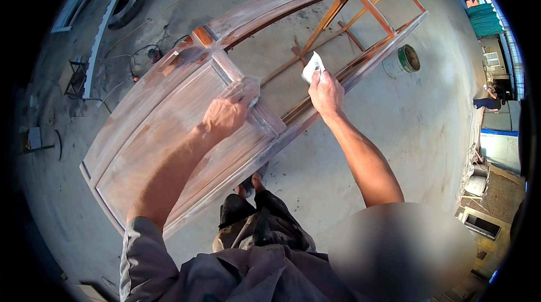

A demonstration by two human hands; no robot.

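White sheet point(310, 67) in right hand point(326, 93) near open wooden frame's edge point(367, 65)

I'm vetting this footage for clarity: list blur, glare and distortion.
Head view throughout: fisheye curves the scene, blackening corners; a grey blurred oval masks the lower right; the left hand looks smeared, the right hand crisper; the panelled wooden frame reads clearly; daylight glares along the upper right rim.

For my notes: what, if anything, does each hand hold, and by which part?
Right hand: thin, pointed white sheet, held by its lower end. Left hand: hold cannot be told.
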